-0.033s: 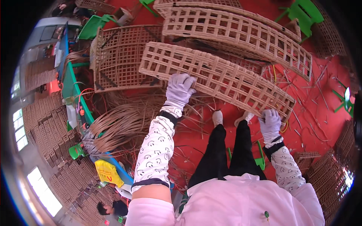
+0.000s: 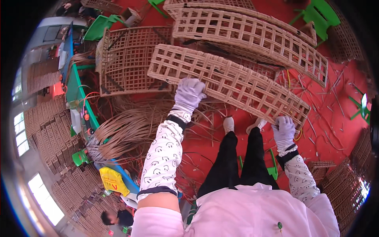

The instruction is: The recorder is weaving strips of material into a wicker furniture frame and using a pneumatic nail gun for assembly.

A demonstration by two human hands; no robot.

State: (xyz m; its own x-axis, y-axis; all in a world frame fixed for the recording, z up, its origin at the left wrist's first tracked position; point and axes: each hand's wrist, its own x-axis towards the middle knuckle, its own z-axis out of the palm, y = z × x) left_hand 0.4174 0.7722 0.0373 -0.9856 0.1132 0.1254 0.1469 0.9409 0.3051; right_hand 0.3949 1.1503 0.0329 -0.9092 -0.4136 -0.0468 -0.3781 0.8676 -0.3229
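Out in front of me is a long, narrow panel of brown woven lattice, tilted so that its right end sits lower than its left. My left hand, in a pale glove, is closed on its near edge left of the middle. My right hand, gloved alike, grips the same edge close to the right end. The fingertips of both hands are partly hidden behind the weave. Just beyond lie similar long woven panels, overlapping one another. A wider woven lattice piece with dark corner strips lies to the left.
Loose brown strips spill off a green-and-blue bench at left. A yellow bag hangs there. Scraps litter the red floor. Green chairs stand around. Woven stacks line the left; another person is at lower left.
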